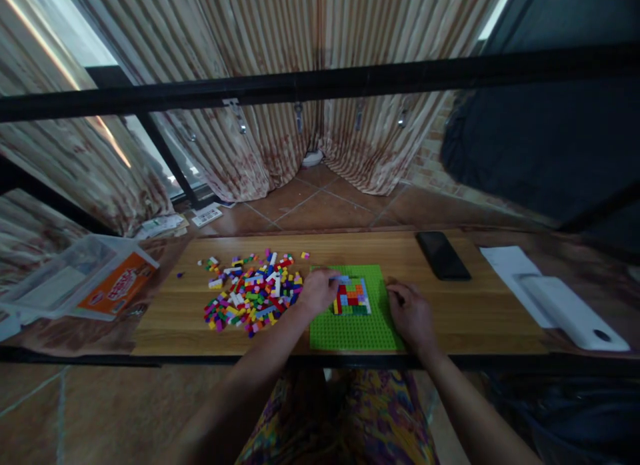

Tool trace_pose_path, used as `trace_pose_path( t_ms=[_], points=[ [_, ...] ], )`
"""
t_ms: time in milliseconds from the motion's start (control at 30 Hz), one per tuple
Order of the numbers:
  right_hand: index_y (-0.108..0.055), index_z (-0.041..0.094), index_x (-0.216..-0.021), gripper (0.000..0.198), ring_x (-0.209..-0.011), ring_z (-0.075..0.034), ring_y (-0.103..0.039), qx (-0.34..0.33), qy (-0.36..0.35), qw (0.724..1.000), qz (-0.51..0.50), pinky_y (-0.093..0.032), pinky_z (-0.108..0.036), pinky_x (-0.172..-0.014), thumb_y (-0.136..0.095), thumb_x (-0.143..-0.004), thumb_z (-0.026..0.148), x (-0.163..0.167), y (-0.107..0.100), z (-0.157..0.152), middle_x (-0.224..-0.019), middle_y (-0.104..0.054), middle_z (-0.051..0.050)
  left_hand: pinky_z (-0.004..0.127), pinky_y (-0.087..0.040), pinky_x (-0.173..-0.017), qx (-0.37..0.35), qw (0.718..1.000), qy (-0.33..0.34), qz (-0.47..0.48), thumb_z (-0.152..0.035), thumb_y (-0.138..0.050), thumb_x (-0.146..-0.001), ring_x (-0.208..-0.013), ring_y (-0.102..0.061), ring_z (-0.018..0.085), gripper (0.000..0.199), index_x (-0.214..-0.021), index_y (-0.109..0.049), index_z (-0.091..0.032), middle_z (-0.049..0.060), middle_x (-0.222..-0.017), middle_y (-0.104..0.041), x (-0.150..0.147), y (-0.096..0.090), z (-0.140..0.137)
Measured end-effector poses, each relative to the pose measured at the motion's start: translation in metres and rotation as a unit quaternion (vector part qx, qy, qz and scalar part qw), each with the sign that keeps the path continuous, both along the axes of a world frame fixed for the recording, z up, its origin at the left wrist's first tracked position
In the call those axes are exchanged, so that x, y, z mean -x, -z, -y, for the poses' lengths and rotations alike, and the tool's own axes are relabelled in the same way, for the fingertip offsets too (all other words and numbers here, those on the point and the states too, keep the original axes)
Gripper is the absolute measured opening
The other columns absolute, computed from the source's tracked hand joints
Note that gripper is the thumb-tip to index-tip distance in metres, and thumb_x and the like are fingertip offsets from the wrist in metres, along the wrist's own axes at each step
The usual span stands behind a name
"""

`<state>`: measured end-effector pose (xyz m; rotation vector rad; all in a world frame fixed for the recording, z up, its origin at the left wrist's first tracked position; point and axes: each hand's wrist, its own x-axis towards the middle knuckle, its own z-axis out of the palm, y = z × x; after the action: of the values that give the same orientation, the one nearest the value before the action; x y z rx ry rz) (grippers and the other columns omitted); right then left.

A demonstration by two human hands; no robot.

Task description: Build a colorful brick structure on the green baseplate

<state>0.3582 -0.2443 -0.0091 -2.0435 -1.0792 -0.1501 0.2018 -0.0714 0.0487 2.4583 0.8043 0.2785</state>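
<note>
A green studded baseplate [325, 335] lies on the wooden board in front of me. Multicoloured toy bricks [354, 293] form a flat, roughly square patch on it, with red, orange, blue, white and yellow pieces. My left hand [319, 290] reaches over the plate's left side, its fingers pinched at the patch's upper left corner, beside light blue bricks. Whatever is between those fingertips is too small to make out. At the plate's right edge, my right hand [413, 313] is closed with curled fingers; what it may hold is hidden.
A loose heap of coloured bricks [255, 295] spreads left of the plate on the wooden board [170, 318]. A black phone [443, 255] lies at the right. Beyond are a clear plastic box [80, 278] at far left and a white object [575, 312] on paper at far right.
</note>
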Motion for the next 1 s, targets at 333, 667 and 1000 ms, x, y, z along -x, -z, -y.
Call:
trace_pose_path(
  t_ms=[333,667,1000],
  points=[
    [-0.069,0.019,-0.088,0.031,-0.082,-0.021,-0.064,-0.001,0.0,1.0,-0.006,-0.051,-0.036,-0.078,-0.043,-0.09,0.034,0.0,-0.001,0.0,-0.092,-0.068,-0.01,0.029,-0.05,-0.09,-0.023,0.999,0.021,0.014,-0.021,-0.042,-0.095,-0.091,-0.066,0.017,0.029,-0.096,-0.072,-0.022,0.003,-0.095,-0.073,0.001,0.003,0.002],
    [-0.069,0.017,-0.087,0.033,-0.082,-0.022,-0.064,0.016,0.008,1.0,0.009,-0.051,-0.036,-0.074,-0.043,-0.09,0.038,-0.001,0.001,0.003,-0.095,-0.067,-0.013,0.031,-0.049,-0.096,-0.017,0.994,-0.059,0.086,-0.014,-0.049,-0.089,-0.1,-0.065,0.018,0.028,-0.106,-0.069,-0.022,0.003,-0.106,-0.072,0.019,0.0,0.016],
    [-0.07,0.017,-0.089,0.039,-0.078,-0.022,-0.063,0.009,0.003,0.999,0.034,-0.05,-0.035,-0.072,-0.043,-0.089,0.044,-0.005,0.006,0.005,-0.094,-0.067,-0.013,0.029,-0.054,-0.085,0.069,0.965,-0.16,0.197,-0.014,-0.051,-0.088,-0.091,-0.066,0.016,0.023,-0.1,-0.068,-0.023,0.003,-0.1,-0.071,0.084,0.003,0.02]
  ],
)
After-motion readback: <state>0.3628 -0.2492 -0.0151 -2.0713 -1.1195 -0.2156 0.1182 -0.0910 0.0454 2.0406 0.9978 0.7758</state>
